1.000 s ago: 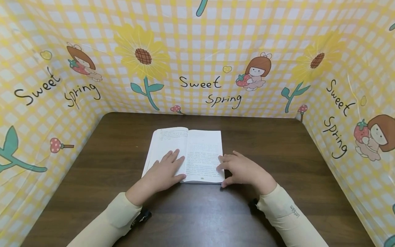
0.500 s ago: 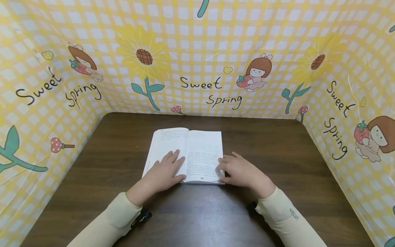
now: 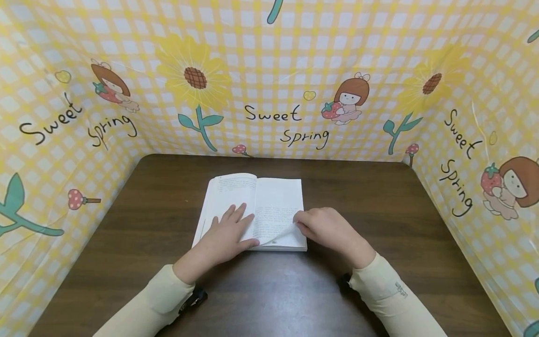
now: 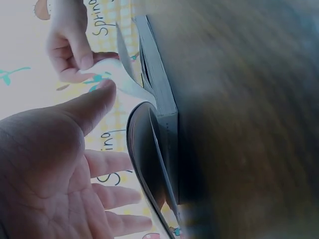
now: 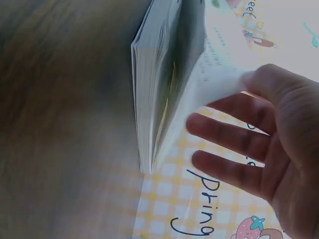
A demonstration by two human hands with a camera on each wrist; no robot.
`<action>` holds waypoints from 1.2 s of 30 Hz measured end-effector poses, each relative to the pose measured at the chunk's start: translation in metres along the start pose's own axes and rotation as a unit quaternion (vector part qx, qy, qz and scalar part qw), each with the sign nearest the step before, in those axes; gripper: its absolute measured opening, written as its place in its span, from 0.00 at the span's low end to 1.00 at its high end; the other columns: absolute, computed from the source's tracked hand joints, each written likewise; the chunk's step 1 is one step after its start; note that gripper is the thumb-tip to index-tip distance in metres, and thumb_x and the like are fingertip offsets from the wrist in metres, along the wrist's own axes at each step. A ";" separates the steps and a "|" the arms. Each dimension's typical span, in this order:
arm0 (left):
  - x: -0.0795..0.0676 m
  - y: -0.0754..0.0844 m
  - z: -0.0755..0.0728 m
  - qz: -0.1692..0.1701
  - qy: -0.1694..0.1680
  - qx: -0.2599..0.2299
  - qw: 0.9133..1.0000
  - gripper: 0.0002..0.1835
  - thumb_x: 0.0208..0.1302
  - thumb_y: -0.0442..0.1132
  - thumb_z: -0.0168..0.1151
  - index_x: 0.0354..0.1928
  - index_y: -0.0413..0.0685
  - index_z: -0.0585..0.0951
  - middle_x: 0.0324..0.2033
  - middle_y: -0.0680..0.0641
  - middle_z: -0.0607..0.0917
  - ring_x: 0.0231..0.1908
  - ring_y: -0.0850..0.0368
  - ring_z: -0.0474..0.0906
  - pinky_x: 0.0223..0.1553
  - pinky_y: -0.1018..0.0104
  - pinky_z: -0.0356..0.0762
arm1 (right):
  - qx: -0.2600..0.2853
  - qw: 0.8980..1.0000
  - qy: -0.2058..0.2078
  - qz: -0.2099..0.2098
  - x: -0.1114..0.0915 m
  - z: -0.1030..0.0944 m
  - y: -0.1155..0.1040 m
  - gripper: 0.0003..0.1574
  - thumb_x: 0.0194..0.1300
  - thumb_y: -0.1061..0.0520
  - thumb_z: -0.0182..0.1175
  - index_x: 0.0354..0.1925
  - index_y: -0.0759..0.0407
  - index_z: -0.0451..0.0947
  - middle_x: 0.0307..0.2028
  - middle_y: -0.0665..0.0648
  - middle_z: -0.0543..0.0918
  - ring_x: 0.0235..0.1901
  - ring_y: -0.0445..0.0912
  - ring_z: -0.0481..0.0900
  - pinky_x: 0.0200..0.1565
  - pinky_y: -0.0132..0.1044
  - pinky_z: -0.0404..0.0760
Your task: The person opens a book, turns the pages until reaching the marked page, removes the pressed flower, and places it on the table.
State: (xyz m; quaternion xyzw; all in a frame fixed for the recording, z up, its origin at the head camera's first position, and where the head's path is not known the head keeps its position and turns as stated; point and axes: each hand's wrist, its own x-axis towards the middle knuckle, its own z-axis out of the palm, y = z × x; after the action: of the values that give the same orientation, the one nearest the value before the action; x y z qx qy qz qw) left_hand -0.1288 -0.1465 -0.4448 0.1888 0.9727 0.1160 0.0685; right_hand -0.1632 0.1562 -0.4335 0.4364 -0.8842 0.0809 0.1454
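Observation:
An open book (image 3: 278, 192) lies on the dark wooden table, text printed on its white pages. My left hand (image 3: 223, 236) rests on the left-hand page with fingers spread, its thumb near the lower middle of the book. At the right edge, my right hand (image 3: 332, 231) pinches the lower corner of a page (image 5: 219, 79) between thumb and forefinger. That page is lifted and curls up from the stack, as the right wrist view shows; the other fingers there stay extended below it. In the left wrist view the raised page (image 4: 117, 74) bends toward the pinching hand.
The brown wooden table (image 3: 147, 201) extends around the book on all sides. A yellow checked cloth (image 3: 269, 56) with flowers and "Sweet Spring" lettering walls in the back and both sides. Dark wrist devices (image 3: 193, 299) sit under the pale sleeves.
The right hand has closed thumb and forefinger on the page's lower right corner and raised it, so the page now curls upward. The left hand has stayed nearly in place.

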 end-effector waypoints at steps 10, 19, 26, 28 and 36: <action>0.001 0.008 0.002 0.022 0.033 0.007 0.999 0.46 0.57 0.69 0.70 0.72 0.51 0.74 0.78 0.39 0.60 0.77 0.34 0.53 0.65 0.22 0.57 | -0.007 0.991 0.135 -0.021 0.004 -0.002 -0.005 0.04 0.64 0.58 0.69 0.37 0.49 0.83 0.26 0.42 0.83 0.25 0.38 0.77 0.30 0.33 0.77; 0.001 0.013 0.003 0.033 0.064 0.012 0.997 0.41 0.59 0.65 0.71 0.69 0.50 0.77 0.76 0.40 0.65 0.75 0.36 0.62 0.64 0.25 0.62 | -0.013 0.987 0.159 -0.018 0.007 -0.008 -0.015 0.03 0.66 0.54 0.69 0.40 0.49 0.85 0.34 0.44 0.89 0.34 0.42 0.85 0.36 0.37 0.79; 0.000 0.014 0.005 0.043 0.083 0.016 0.995 0.46 0.61 0.60 0.72 0.77 0.53 0.66 0.77 0.43 0.64 0.74 0.40 0.64 0.66 0.27 0.62 | -0.002 0.982 0.188 0.008 0.007 -0.013 -0.016 0.08 0.67 0.55 0.68 0.45 0.52 0.85 0.38 0.49 0.88 0.38 0.46 0.86 0.39 0.42 0.82; 0.000 0.015 0.005 0.048 0.093 0.021 0.994 0.49 0.60 0.58 0.72 0.80 0.55 0.60 0.78 0.44 0.62 0.74 0.41 0.64 0.66 0.28 0.62 | 0.004 0.979 0.202 0.020 0.006 -0.014 -0.014 0.10 0.67 0.56 0.67 0.47 0.54 0.85 0.39 0.50 0.89 0.40 0.46 0.86 0.41 0.43 0.83; -0.002 0.016 0.000 0.087 0.172 0.034 0.981 0.56 0.61 0.52 0.68 0.83 0.55 0.44 0.80 0.44 0.58 0.74 0.45 0.63 0.64 0.30 0.66 | 0.019 0.977 0.206 0.048 0.006 -0.015 -0.006 0.13 0.69 0.57 0.62 0.50 0.54 0.84 0.43 0.50 0.89 0.45 0.47 0.87 0.49 0.44 0.84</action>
State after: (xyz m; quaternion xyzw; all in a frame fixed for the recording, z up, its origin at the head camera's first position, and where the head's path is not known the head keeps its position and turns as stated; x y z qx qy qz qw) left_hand -0.1213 -0.1331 -0.4403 0.2519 0.9534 0.1187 -0.1163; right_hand -0.1588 0.1524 -0.4170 0.3704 -0.8534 0.1926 0.3120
